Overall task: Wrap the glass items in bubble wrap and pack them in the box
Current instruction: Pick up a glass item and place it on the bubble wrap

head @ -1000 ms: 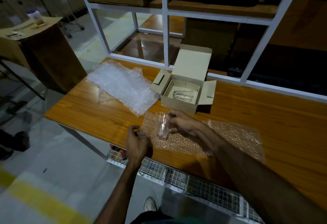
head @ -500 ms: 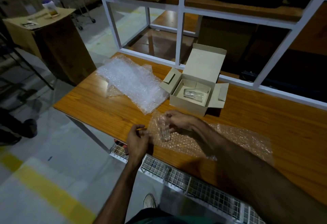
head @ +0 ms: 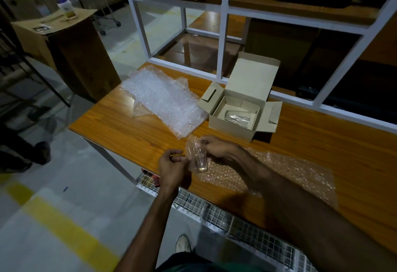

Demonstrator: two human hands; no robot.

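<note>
A clear drinking glass (head: pixel 199 159) lies on the left end of a bubble wrap sheet (head: pixel 285 170) spread along the table's front edge. My right hand (head: pixel 214 146) grips the glass at its far rim together with the sheet's edge. My left hand (head: pixel 171 167) pinches the sheet's left corner just beside the glass. Behind them stands an open cardboard box (head: pixel 242 102) with its lid and flaps up; a second glass (head: pixel 237 117) lies on its side inside.
A stack of white bubble wrap (head: pixel 163 102) lies at the table's left back. The wooden table (head: pixel 335 143) ends at a white metal frame (head: pixel 221 42) behind. A wire mesh shelf (head: pixel 225 216) runs below the front edge. A tall cardboard box (head: pixel 71 48) stands left.
The view has shifted so the table sits further right. My hands stay on the glass and the sheet's corner, which has lifted a little around the glass.
</note>
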